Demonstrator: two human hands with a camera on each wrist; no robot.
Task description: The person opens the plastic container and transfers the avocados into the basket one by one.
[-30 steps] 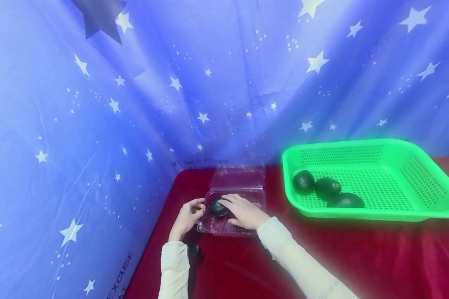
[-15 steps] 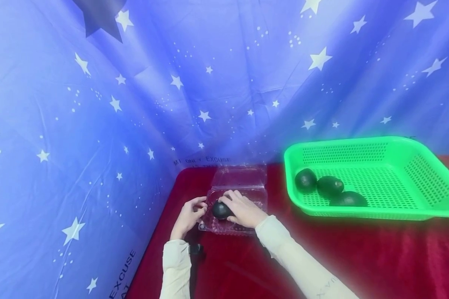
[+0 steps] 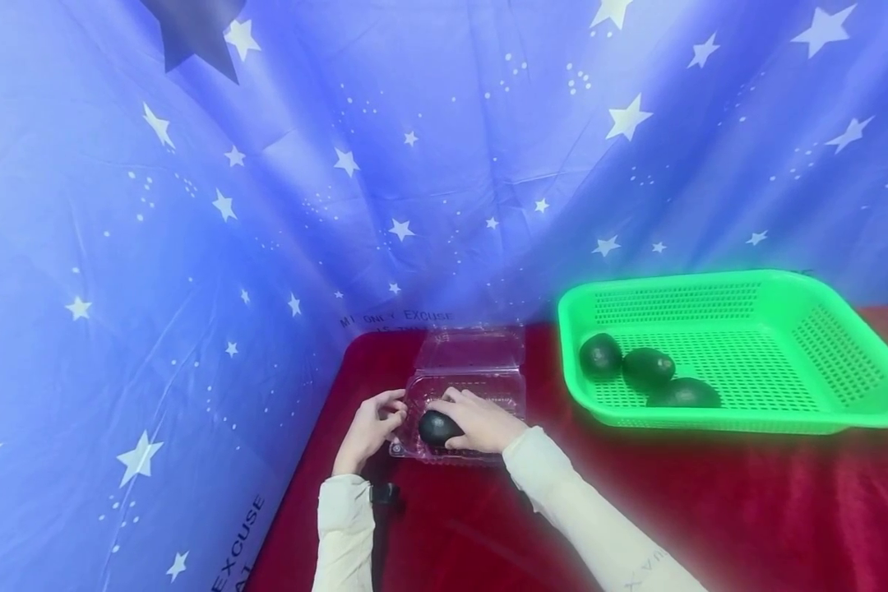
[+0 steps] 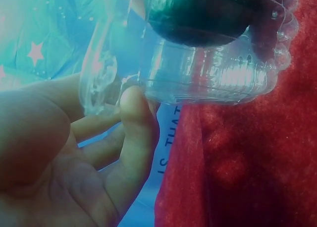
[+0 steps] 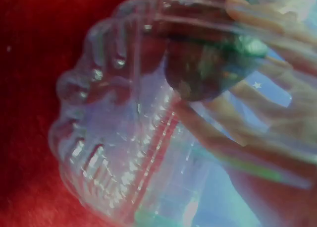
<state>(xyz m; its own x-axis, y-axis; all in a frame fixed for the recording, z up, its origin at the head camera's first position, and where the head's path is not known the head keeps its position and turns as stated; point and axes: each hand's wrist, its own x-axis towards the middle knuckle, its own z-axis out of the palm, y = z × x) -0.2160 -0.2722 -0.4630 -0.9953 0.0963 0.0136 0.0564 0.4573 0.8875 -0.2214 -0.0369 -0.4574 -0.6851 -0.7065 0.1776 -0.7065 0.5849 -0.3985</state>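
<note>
A clear plastic clamshell container [image 3: 481, 460] stands with its lid [image 3: 469, 349] folded back on the red cloth. Inside its base, toward the front left, lies a dark avocado [image 3: 438, 429]. My right hand [image 3: 481, 421] reaches in from the right and grips that avocado with fingers and thumb. In the right wrist view the avocado [image 5: 205, 71] shows through the clear wall, the fingers around it. My left hand [image 3: 370, 429] holds the container's left edge; in the left wrist view its fingers [image 4: 136, 123] are curled at the clear rim [image 4: 94, 83].
A green plastic basket [image 3: 710, 423] stands on the right with avocados [image 3: 647, 370] at its left end. Red cloth [image 3: 710, 510] covers the table. A blue star-patterned curtain [image 3: 444, 164] hangs along the left and back edges.
The right hand has closed round the avocado in the container and shifted it slightly toward the front right. The left hand has stayed at the container's left edge.
</note>
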